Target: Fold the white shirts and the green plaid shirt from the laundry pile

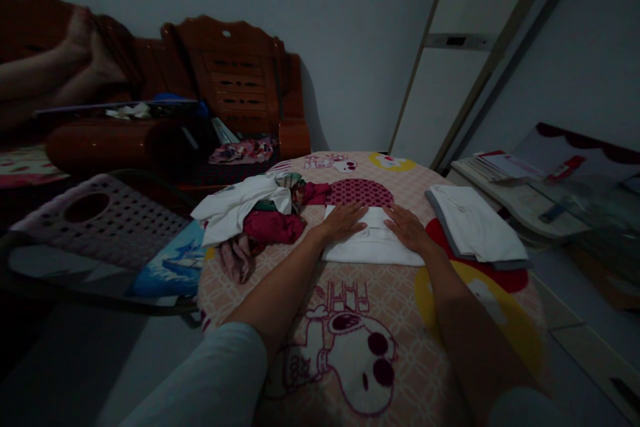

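A white folded garment (375, 251) lies flat on the round table, its exact kind unclear in the dim light. My left hand (345, 221) rests flat on its left side, fingers stretched out. On its right side lies my right hand (406, 228), palm down with the fingers extended. To the right sits a stack of folded clothes (473, 223), white on top and grey beneath. A loose heap of clothes (250, 210), white, dark red and patterned, lies left of my hands.
A pink cartoon-patterned cloth (360, 347) covers the table. At left stand a woven chair (100, 213) and a wooden sofa (225, 73), with another person's bare feet (85, 47) up there. Papers (505, 163) lie on a cabinet at right. A tall white appliance (445, 73) stands behind.
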Demonstrator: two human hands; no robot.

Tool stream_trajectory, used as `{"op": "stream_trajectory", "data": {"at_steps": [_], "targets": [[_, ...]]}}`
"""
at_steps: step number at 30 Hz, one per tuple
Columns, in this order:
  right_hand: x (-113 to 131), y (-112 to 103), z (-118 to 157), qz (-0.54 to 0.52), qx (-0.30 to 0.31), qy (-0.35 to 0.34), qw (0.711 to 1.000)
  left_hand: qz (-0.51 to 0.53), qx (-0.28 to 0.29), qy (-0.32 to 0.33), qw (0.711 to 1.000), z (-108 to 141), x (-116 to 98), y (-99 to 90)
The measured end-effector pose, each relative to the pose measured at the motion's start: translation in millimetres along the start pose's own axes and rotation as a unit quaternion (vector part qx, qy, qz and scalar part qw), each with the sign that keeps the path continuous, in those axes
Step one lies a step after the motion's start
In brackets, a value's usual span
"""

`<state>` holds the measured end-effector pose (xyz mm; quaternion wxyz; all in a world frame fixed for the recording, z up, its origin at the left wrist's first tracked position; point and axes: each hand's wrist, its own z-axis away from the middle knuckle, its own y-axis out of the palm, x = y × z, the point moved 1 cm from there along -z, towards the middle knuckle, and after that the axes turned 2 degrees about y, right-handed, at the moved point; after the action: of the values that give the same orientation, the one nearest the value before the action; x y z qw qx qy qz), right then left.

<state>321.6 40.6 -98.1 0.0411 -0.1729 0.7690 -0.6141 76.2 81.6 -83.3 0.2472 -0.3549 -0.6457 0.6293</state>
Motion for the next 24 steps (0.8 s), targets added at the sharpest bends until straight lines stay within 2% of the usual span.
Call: {"op": "stream_trajectory", "data": {"at_steps": [8, 15, 24], "targets": [[2.1, -0.9, 4.4, -0.051, -0.070, -0.011, 0.996, 0.012, -0.019, 0.011, 1.000, 2.0, -2.1, -4.6], [3.7, 3.0, 2.3, 0.009, 0.026, 0.015, 0.999, -0.008, 0.007, 0.016, 1.000, 0.3, -4.1, -5.9], [7.2, -1.4, 3.1, 0.016, 0.029, 0.019, 0.999, -0.005, 0.008, 0.016, 1.000, 1.7, -3.8, -7.3]]}}
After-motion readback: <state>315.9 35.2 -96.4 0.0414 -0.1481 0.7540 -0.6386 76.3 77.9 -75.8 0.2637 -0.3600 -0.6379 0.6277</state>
